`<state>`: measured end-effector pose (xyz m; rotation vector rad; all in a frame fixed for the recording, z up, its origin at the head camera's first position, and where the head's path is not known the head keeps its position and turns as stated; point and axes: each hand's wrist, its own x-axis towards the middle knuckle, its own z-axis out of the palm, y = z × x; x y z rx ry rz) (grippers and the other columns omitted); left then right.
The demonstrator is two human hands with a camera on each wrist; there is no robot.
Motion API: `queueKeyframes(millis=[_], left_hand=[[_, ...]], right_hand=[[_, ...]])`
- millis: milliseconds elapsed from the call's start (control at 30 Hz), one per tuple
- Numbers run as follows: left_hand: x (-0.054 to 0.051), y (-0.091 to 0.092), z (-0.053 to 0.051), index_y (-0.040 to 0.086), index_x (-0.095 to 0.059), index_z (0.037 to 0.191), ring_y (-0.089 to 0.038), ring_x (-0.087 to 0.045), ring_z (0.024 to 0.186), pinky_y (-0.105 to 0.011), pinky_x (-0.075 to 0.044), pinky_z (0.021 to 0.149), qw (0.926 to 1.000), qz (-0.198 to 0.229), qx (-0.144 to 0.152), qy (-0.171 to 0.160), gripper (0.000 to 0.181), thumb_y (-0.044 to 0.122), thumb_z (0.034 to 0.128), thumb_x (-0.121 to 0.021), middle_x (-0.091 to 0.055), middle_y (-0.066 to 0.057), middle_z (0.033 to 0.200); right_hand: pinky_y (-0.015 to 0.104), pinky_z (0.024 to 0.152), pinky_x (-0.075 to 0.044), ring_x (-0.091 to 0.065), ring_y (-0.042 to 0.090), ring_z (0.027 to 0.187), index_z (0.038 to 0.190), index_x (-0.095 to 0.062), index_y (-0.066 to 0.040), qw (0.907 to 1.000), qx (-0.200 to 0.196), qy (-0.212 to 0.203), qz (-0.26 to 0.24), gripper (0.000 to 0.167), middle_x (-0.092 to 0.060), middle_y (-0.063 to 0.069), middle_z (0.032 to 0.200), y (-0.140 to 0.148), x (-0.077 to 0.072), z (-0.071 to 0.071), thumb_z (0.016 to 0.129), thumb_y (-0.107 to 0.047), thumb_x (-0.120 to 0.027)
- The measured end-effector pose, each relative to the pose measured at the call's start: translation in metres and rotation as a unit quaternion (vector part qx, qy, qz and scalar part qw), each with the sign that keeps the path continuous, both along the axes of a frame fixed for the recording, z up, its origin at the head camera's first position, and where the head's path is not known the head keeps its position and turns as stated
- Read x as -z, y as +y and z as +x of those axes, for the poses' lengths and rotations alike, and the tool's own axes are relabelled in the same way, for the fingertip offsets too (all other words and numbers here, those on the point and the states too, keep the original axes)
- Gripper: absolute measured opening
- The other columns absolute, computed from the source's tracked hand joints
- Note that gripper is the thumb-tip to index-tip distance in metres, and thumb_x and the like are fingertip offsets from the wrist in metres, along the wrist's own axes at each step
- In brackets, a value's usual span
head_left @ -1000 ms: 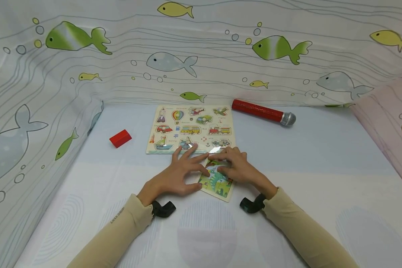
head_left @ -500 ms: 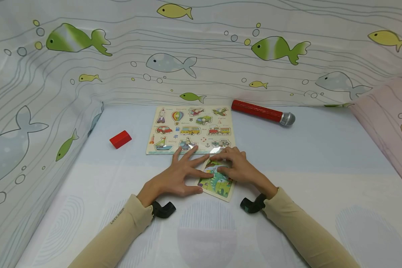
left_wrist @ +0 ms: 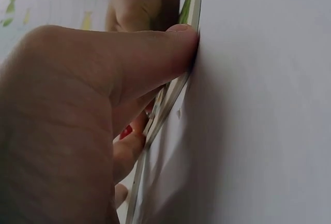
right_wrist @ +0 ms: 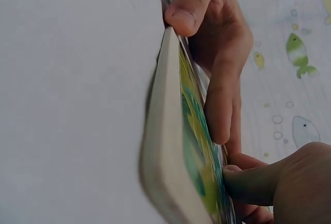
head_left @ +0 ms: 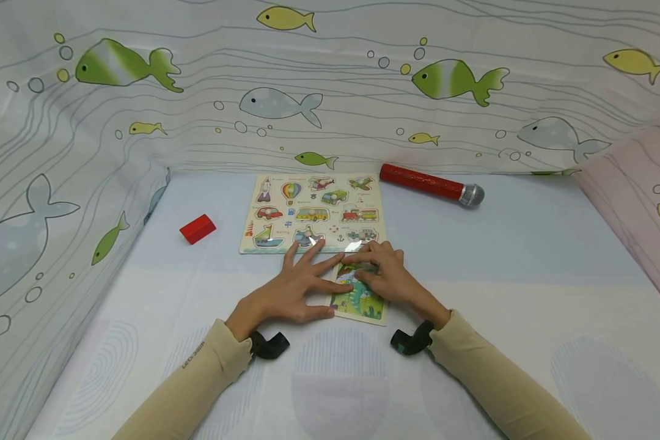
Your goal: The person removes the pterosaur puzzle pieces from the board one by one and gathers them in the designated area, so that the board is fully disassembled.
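Observation:
A small dinosaur jigsaw puzzle (head_left: 365, 304) lies flat in a pale frame, both hands on it. My left hand (head_left: 288, 293) spreads its fingers over the left side. Its thumb touches the frame's near left edge, seen close in the left wrist view beside the puzzle edge (left_wrist: 168, 100). My right hand (head_left: 393, 275) covers the far right part and holds the puzzle with bent fingers, thumb on the picture. In the right wrist view the puzzle's thick pale rim (right_wrist: 165, 146) shows, with the right thumb (right_wrist: 253, 185) against the picture. The far edge is mostly hidden.
A vehicle knob puzzle board (head_left: 319, 214) lies just beyond the hands, close to the small puzzle. A red toy microphone (head_left: 429, 184) rests at the back right, against the fish-print cloth wall (head_left: 363, 67). On the left is a red block (head_left: 198, 229).
The small puzzle has turned slightly counterclockwise, its near edge now more level. My right hand has shifted slightly left with it. My left index finger reaches a little further over the picture.

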<state>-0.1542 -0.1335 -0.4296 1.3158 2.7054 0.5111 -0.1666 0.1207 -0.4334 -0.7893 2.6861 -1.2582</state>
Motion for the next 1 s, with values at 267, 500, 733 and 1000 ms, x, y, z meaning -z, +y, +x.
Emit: queueKeyframes(millis=[267,500,733,1000], left_hand=[[-0.0022,0.0023,-0.0015,0.045,-0.058,0.141,-0.043,-0.003,0.159,-0.078,0.004,0.114,1.0,-0.004,0.001,-0.003,0.051,0.06,0.0928,-0.059,-0.022,0.005,0.171],[-0.0009,0.0008,-0.0012,0.047,-0.058,0.14,-0.043,-0.004,0.159,-0.078,0.005,0.114,0.9999,-0.011,-0.009,-0.006,0.05,0.061,0.0926,-0.058,-0.02,0.008,0.171],[0.0012,0.0001,-0.0007,0.047,-0.058,0.14,-0.043,-0.005,0.159,-0.077,0.003,0.114,1.0,-0.001,-0.008,-0.004,0.049,0.062,0.0927,-0.058,-0.018,0.011,0.171],[0.002,0.0004,0.0,0.048,-0.058,0.14,-0.043,-0.005,0.159,-0.077,0.005,0.114,0.9999,0.001,-0.012,-0.006,0.05,0.062,0.0917,-0.057,-0.021,0.009,0.17]], right_hand=[[0.042,0.083,-0.018,-0.044,0.021,0.094,0.119,-0.077,-0.02,0.9995,0.029,0.008,0.007,0.03,-0.064,0.003,0.108,-0.0017,0.0002,0.001,0.091,-0.01,-0.073],[0.043,0.085,-0.018,-0.047,0.021,0.097,0.117,-0.074,-0.018,0.9995,0.014,0.029,-0.002,0.029,-0.068,0.002,0.114,-0.0042,0.001,0.0005,0.09,-0.008,-0.073],[0.042,0.085,-0.021,-0.052,0.021,0.096,0.116,-0.072,-0.018,0.9984,-0.006,0.044,-0.034,0.022,-0.072,-0.002,0.11,-0.0045,0.0029,-0.0012,0.094,-0.012,-0.072],[0.042,0.087,-0.022,-0.058,0.016,0.092,0.114,-0.073,-0.019,0.9969,0.021,0.025,-0.071,0.02,-0.072,-0.003,0.1,-0.005,0.003,-0.0028,0.096,-0.012,-0.07]])
